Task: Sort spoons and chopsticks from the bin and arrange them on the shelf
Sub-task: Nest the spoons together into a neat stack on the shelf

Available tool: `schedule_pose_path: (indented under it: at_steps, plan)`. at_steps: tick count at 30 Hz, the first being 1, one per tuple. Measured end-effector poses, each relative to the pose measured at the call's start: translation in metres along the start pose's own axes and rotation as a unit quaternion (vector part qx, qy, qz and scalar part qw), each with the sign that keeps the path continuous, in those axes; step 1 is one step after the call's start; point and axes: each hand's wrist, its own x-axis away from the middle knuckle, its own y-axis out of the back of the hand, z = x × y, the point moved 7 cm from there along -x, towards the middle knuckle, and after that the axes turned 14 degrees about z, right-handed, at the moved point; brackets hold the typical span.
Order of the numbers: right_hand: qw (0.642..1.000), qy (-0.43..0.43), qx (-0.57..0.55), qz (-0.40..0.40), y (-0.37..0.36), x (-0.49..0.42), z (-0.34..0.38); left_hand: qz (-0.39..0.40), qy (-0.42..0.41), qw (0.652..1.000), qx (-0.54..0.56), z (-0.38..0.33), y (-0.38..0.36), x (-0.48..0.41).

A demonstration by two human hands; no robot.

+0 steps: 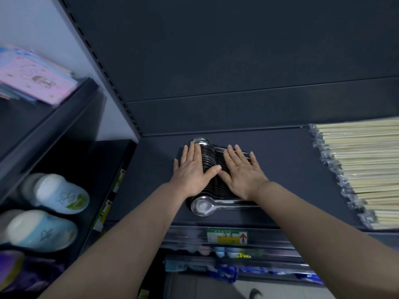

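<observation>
A row of several steel spoons (203, 207) lies overlapped on the dark shelf (287, 169), bowls to the left, handles to the right. My left hand (191, 169) rests flat on the bowls with fingers apart. My right hand (241, 171) lies flat on the handles, palm down; the two thumbs nearly touch over the row. Neither hand grips anything. The nearest spoon and the farthest bowl show past my hands. Packs of pale wooden chopsticks (362, 167) in clear wrap are stacked at the shelf's right end. No bin is in view.
A price label (226, 235) sits on the shelf's front rail. To the left, a neighbouring rack holds light blue and white cups (58, 195) and pink packs (34, 76) higher up. Wrapped goods lie on lower shelves.
</observation>
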Motion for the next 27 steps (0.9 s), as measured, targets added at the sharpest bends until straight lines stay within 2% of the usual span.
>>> schedule_pose_path:
  at_steps: [9, 16, 21, 27]
  plan:
    - [1.000, -0.013, -0.012, 0.002, 0.006, -0.012, -0.011, 0.003, 0.005, 1.000, 0.004, 0.000, 0.010, -0.021]
    - [1.000, -0.005, -0.013, 0.003, 0.013, -0.018, -0.009, -0.015, 0.006, 0.999, 0.028, 0.000, 0.017, -0.031]
    - [0.999, -0.002, -0.030, 0.020, 0.013, -0.023, -0.010, -0.001, 0.008, 1.000, 0.027, 0.002, 0.018, -0.037]
    - [0.999, 0.014, -0.040, 0.004, 0.010, -0.018, -0.010, -0.014, -0.002, 1.000, 0.020, 0.004, 0.019, -0.030]
